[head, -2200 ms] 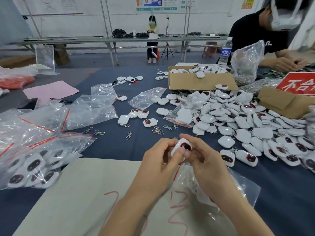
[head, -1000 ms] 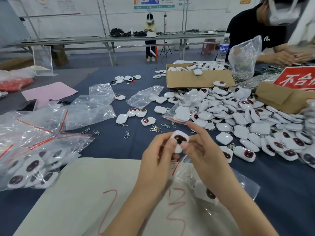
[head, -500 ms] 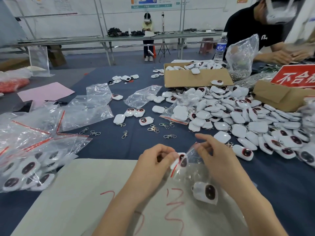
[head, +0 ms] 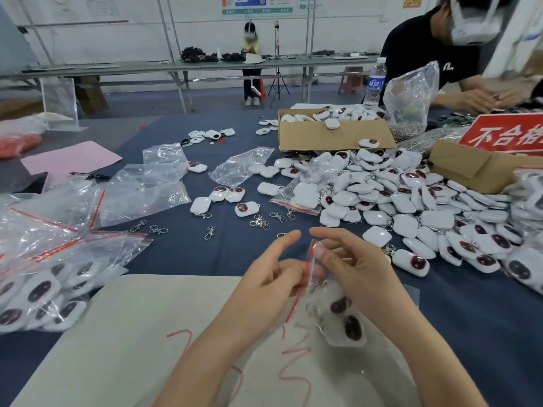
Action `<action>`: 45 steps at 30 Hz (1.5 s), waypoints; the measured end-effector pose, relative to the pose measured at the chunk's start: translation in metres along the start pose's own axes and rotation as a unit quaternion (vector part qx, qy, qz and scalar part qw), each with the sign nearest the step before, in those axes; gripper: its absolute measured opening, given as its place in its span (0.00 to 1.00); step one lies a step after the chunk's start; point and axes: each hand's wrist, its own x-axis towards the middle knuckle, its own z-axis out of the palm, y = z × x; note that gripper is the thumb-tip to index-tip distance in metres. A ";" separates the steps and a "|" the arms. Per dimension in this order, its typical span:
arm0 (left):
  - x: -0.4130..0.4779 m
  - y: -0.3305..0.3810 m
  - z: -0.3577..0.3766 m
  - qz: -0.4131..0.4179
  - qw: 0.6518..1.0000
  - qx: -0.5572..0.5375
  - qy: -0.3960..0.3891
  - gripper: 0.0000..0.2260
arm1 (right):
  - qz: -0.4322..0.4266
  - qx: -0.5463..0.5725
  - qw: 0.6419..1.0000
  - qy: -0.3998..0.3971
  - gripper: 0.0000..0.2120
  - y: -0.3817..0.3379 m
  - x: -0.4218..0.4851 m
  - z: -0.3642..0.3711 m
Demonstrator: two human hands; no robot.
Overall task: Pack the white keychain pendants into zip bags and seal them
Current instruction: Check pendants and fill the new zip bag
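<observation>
Upright, zip bag [head: 323,301] with 2 pendants [head: 348,324], pinched by left hand [head: 264,289] and right hand [head: 355,271].

A red sign [head: 504,133] at the right reads 不合格 in white, and red handwritten "123" marks the beige sheet [head: 117,333].

Ahead of your hands and to the right, you have a water bottle [head: 375,85] standing upright beyond a cardboard box [head: 329,136]. A red sign [head: 505,133] sits far right. A pink sheet [head: 70,158] lies far left. Loose metal clasps [head: 260,222] lie scattered just ahead.
</observation>
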 end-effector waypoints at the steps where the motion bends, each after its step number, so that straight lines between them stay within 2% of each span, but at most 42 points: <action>1: -0.001 0.002 0.001 -0.009 1.000 -0.019 -0.017 0.22 | -0.003 0.007 1.000 0.000 0.16 0.000 0.000 0.000; 5: -0.003 0.003 0.005 -0.042 0.997 -0.060 -0.030 0.22 | 0.002 0.002 1.000 -0.027 0.19 0.000 0.000 0.001; 8: -0.004 -0.001 0.010 -0.054 0.997 -0.044 -0.022 0.24 | 0.004 -0.011 0.999 -0.037 0.21 0.002 0.000 0.003; 11: -0.002 -0.005 0.011 -0.054 0.996 -0.012 -0.065 0.29 | 0.008 -0.022 0.999 -0.027 0.19 0.004 -0.001 0.003; 13: -0.002 -0.007 0.010 -0.046 0.996 0.004 -0.078 0.28 | 0.003 -0.046 0.998 -0.030 0.18 0.005 -0.002 0.002; 15: -0.001 -0.010 0.007 -0.018 0.998 0.039 -0.047 0.24 | -0.002 -0.047 0.999 -0.027 0.15 0.004 -0.003 0.002; 17: 0.000 -0.014 0.004 0.037 0.992 0.121 0.021 0.17 | -0.010 -0.048 0.999 0.007 0.13 0.002 -0.002 0.001; 19: 0.002 -0.019 0.000 0.077 0.982 0.157 0.070 0.12 | -0.016 -0.083 0.994 0.074 0.10 -0.002 -0.002 -0.005; 22: 0.004 -0.024 -0.003 0.076 0.981 0.171 0.055 0.11 | -0.032 -0.224 0.956 0.186 0.10 -0.006 -0.004 -0.021; 24: 0.004 -0.025 -0.005 0.069 0.980 0.182 0.030 0.12 | -0.008 -0.312 0.927 0.209 0.12 -0.005 -0.006 -0.032; 27: 0.004 -0.025 -0.012 0.054 0.975 0.211 0.042 0.12 | 0.143 -0.415 0.890 0.121 0.19 -0.001 -0.007 -0.036; 29: 0.005 -0.025 -0.017 0.052 0.961 0.261 0.077 0.11 | 0.199 -0.449 0.868 0.067 0.23 0.002 -0.008 -0.033; 35: 0.004 -0.019 -0.012 0.084 0.925 0.338 0.153 0.10 | 0.213 -0.398 0.890 0.065 0.25 0.007 -0.007 -0.035; 45: 0.003 -0.014 -0.006 0.137 0.921 0.305 0.202 0.10 | 0.222 -0.347 0.909 0.066 0.28 0.009 -0.003 -0.037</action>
